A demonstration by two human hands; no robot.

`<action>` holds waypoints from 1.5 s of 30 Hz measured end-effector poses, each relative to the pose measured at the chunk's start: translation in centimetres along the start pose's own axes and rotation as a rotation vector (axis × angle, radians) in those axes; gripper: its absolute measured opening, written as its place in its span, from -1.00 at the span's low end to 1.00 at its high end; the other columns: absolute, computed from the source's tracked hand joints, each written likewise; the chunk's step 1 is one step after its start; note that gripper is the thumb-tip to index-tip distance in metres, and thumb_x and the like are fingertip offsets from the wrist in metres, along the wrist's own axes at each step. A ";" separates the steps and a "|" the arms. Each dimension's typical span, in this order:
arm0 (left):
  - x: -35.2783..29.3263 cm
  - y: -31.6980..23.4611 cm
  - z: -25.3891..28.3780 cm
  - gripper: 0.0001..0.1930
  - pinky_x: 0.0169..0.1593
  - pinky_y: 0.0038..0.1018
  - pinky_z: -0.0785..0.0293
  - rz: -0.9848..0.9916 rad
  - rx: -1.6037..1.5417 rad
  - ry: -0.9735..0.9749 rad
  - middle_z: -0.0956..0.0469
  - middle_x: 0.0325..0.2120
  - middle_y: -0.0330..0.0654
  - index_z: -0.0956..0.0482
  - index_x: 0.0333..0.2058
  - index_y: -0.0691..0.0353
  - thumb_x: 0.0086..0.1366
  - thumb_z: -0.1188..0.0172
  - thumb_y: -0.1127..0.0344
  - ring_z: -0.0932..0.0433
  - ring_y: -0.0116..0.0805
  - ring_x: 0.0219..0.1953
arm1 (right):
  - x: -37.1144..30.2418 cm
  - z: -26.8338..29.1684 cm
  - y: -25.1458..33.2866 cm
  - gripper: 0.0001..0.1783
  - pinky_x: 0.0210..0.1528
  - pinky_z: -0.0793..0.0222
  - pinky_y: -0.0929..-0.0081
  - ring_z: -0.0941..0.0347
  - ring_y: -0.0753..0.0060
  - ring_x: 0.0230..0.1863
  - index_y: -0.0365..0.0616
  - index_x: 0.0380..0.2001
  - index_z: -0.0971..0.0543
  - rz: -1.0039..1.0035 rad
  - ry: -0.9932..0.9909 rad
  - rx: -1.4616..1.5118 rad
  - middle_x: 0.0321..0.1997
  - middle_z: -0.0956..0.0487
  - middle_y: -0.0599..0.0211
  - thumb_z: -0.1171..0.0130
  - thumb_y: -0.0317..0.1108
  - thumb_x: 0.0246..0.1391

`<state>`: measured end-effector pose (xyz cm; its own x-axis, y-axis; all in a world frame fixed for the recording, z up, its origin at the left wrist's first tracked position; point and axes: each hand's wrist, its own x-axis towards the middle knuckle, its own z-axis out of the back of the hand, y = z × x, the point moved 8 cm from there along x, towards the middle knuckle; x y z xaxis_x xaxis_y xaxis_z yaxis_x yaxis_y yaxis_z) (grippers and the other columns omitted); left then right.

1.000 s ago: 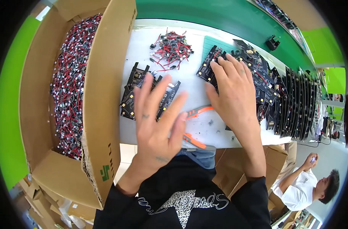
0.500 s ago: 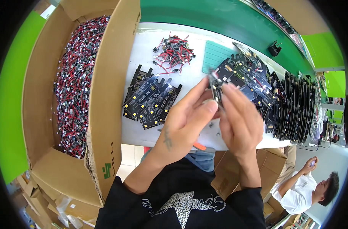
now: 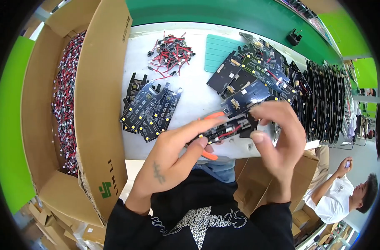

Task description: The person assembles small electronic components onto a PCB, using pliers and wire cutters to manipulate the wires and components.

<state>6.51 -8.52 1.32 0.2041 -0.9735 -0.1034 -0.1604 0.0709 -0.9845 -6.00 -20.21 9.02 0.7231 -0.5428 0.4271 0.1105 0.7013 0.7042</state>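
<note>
My left hand [image 3: 171, 152] grips a black circuit board [image 3: 217, 135], fingers along its far edge and thumb on its near side. Red wires and a small white connector show on the board's face. By the board's right end is my right hand [image 3: 283, 135], slightly blurred, its thumb and fingers spread apart with nothing seen in them. Under the left hand lies a tool with orange handles [image 3: 209, 156], mostly hidden. Just beyond the held board, a heap of black circuit boards [image 3: 244, 98] covers the table's right part.
A smaller pile of boards [image 3: 150, 110] lies left on the white table [image 3: 194, 89], with red-wired parts [image 3: 171, 54] behind it. A teal mat [image 3: 217, 52] and upright boards [image 3: 323, 100] stand farther right. A tall carton [image 3: 100, 108] of wired parts borders the left; a person [image 3: 340, 191] sits right.
My hands have come apart and lower. The board has tilted from upright to nearly flat in my left hand, and my right fingers have spread. The view has shifted rightward.
</note>
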 end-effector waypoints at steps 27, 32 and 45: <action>-1.9 -5.2 -0.1 -0.48 -0.13 -0.30 -0.34 -0.586 0.878 -0.168 -0.60 -0.25 -0.28 -0.67 -0.19 0.16 -0.27 -0.42 0.55 -0.54 -0.26 -0.26 | -1.5 -5.1 -0.2 -0.79 -0.49 -0.27 0.57 -0.39 0.54 -0.53 -0.32 -0.42 -0.61 -0.260 0.314 0.391 -0.48 -0.53 0.30 -0.39 -0.53 -0.20; -2.4 -4.6 0.4 -0.49 -0.15 -0.33 -0.30 -0.581 0.891 -0.165 -0.61 -0.25 -0.30 -0.67 -0.20 0.15 -0.28 -0.42 0.55 -0.55 -0.30 -0.27 | -1.5 -5.6 0.5 -0.84 -0.53 -0.27 0.57 -0.38 0.53 -0.55 -0.32 -0.43 -0.59 -0.226 0.300 0.301 -0.50 -0.51 0.30 -0.34 -0.56 -0.17; -2.8 -4.8 1.5 -0.51 -0.21 -0.39 -0.32 -0.620 0.688 -0.102 -0.64 -0.24 -0.22 -0.66 -0.20 0.17 -0.25 -0.44 0.53 -0.58 -0.30 -0.30 | -1.4 -7.0 -0.2 -0.86 -0.45 -0.31 0.58 -0.43 0.52 -0.52 -0.28 -0.38 -0.60 -0.206 0.430 0.573 -0.48 -0.52 0.34 -0.30 -0.60 -0.09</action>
<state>8.12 -5.81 6.16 0.1512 -0.8590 0.4892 0.6068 -0.3100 -0.7319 -2.27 -16.30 4.29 0.9420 -0.3263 0.0780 -0.0152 0.1907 0.9815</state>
